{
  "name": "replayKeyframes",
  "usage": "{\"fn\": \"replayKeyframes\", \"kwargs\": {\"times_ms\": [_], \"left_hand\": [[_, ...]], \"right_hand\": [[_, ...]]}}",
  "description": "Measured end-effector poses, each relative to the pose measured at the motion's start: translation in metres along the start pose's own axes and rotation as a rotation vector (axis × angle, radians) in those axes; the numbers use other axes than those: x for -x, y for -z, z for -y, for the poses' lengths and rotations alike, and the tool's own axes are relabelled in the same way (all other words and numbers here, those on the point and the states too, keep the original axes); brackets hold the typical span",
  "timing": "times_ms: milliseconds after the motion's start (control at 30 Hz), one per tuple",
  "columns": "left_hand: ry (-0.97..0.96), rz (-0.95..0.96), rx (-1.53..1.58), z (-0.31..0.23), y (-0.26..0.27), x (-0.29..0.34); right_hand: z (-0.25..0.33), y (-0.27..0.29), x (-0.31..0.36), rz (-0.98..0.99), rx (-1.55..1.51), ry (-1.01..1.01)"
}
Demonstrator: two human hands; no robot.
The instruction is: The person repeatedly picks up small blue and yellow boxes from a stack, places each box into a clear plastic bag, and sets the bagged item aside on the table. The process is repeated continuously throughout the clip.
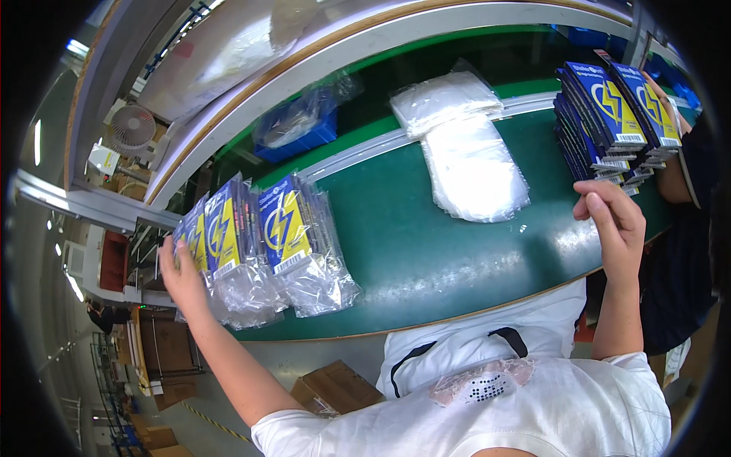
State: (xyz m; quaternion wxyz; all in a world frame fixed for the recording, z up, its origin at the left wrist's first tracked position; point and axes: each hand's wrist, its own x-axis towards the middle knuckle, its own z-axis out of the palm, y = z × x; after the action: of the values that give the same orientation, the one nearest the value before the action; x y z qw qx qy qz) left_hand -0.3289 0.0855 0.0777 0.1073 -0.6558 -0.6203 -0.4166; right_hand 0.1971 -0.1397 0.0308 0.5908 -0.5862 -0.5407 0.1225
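My left hand point(185, 278) is at the left end of the green table, its thumb and fingers around the edge of the leftmost bagged blue-and-yellow pack point(196, 242). More such packs in clear bags point(285, 225) lie overlapped in rows beside it, their loose bag ends toward me. My right hand point(618, 225) is raised over the right part of the table, fingers curled together, with nothing visible in them. Just beyond it stand tall stacks of unbagged blue-and-yellow packs point(609, 107). Flat clear plastic bags point(476, 167) lie in a pile at the middle.
The green table point(396, 251) has a curved near edge. Behind it, a blue bin point(304, 137) holds clear plastic under a raised shelf point(365, 46). At the right, another person's arm point(674, 175) reaches behind the stacks. A cardboard box point(335, 387) sits on the floor.
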Motion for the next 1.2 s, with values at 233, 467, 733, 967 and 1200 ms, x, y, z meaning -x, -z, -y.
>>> {"fn": "replayKeyframes", "kwargs": {"times_ms": [233,467,733,967,1200], "left_hand": [[-0.465,-0.219,0.153,-0.167,0.013,0.065],[-0.754,0.513,0.480,-0.250,-0.078,0.154],[-0.901,0.617,0.384,-0.276,-0.146,0.154],[-0.824,0.585,0.478,-0.281,-0.144,0.145],[-0.770,0.606,0.585,-0.288,-0.140,0.144]], "right_hand": [[0.019,0.024,-0.019,-0.241,0.070,0.069],[0.001,0.085,-0.088,-0.394,1.036,0.304],[-0.045,0.135,-0.121,-0.226,1.076,0.003],[0.018,0.060,-0.072,-0.248,-0.271,0.096],[-0.037,0.003,-0.009,0.295,-1.153,-0.790]]}}
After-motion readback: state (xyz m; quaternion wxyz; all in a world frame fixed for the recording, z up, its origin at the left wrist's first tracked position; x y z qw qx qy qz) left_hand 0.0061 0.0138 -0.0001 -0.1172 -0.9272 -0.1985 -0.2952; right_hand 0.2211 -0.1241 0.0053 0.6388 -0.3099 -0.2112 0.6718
